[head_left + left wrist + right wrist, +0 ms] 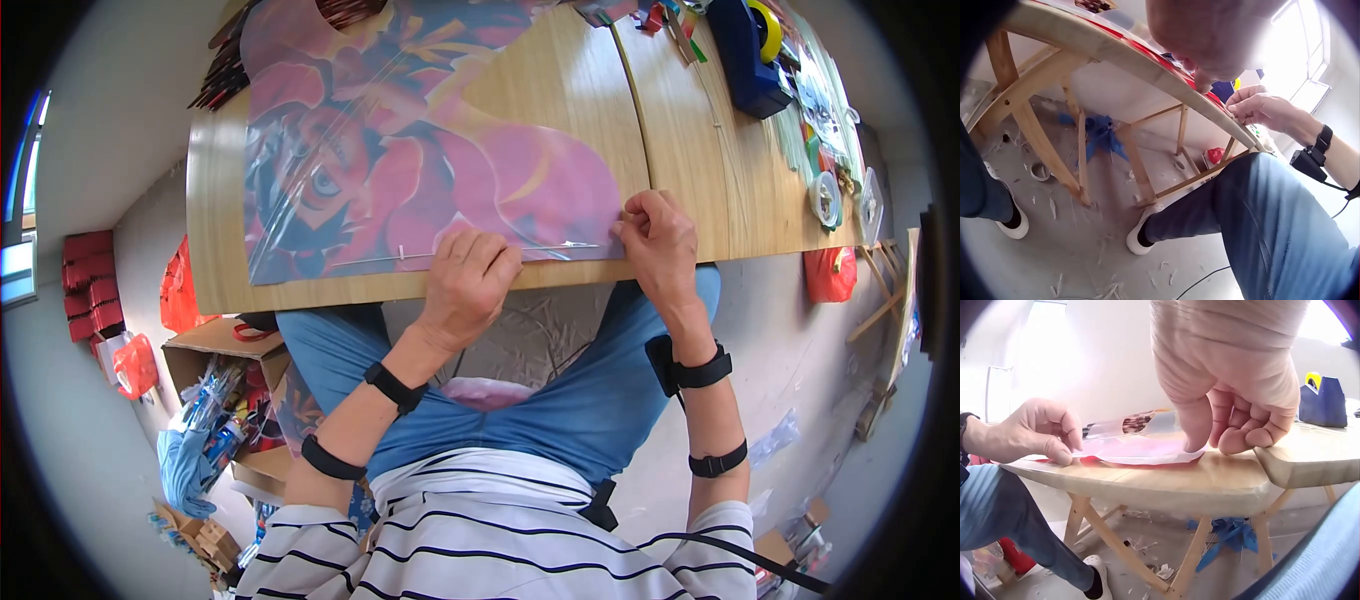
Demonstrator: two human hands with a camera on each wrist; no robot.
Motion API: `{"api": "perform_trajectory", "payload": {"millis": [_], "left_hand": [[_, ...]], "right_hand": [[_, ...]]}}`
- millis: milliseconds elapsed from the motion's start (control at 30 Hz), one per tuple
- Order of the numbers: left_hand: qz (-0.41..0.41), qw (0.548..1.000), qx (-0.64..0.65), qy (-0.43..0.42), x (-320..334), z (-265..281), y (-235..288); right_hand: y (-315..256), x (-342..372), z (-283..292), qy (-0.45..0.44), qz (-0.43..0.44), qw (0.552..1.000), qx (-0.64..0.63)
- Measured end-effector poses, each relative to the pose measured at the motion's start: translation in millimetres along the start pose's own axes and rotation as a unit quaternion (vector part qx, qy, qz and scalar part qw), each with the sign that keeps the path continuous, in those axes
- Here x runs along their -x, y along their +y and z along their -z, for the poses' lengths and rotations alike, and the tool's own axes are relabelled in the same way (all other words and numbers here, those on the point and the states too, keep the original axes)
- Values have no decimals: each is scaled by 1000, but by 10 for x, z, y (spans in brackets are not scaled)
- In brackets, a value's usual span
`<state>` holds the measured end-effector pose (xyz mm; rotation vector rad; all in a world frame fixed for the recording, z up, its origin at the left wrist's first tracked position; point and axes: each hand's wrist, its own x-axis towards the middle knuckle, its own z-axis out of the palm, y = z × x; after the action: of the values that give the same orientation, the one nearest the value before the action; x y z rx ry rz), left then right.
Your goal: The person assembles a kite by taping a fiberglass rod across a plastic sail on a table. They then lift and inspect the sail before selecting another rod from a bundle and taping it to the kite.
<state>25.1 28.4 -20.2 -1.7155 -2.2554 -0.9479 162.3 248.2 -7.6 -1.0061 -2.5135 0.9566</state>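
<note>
Printed sheet [400, 170], just 1, lies on the table [545, 80] under and beyond the left hand [470, 275], its far end cut off by the top of the head view. That left hand, fingers curled, holds the sheet's near edge between fingers and thumb; its knuckles hide the fingertips from above, and the left wrist view shows it only as a blurred, cropped shape. Right of it, the right hand [660, 240] pinches at the sheet's near right corner, though whether the thin rod [550, 248] is caught there too cannot be told. That 1 rod runs along the near edge, its middle hidden by the left hand. Behind the hands, 4 black bands [700, 370] circle the forearms, 2 on each. Beyond the right hand, a seam splits the tabletop into 2 parts, with 1 blue tape dispenser [745, 60] farther off. Well beyond the left hand lie dark sticks [225, 65], partly covered by the sheet and too crowded to count. Below the hands, the left wrist view shows 2 white shoes [1015, 220].
</note>
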Motion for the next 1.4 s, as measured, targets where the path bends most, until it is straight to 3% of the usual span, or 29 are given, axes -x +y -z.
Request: {"api": "perform_trajectory", "payload": {"millis": [333, 633, 867, 1133, 1400], "left_hand": [[10, 1000, 9, -25, 6, -43, 8], [138, 971, 186, -61, -583, -112, 308], [97, 977, 145, -125, -831, -624, 422], [92, 979, 101, -151, -842, -672, 475], [103, 970, 167, -142, -796, -603, 391]], "right_hand": [[7, -23, 24, -5, 15, 1000, 7], [77, -48, 115, -11, 44, 999, -26], [145, -57, 58, 8, 88, 996, 18], [174, -56, 45, 14, 100, 995, 8], [167, -47, 51, -5, 82, 997, 5]]}}
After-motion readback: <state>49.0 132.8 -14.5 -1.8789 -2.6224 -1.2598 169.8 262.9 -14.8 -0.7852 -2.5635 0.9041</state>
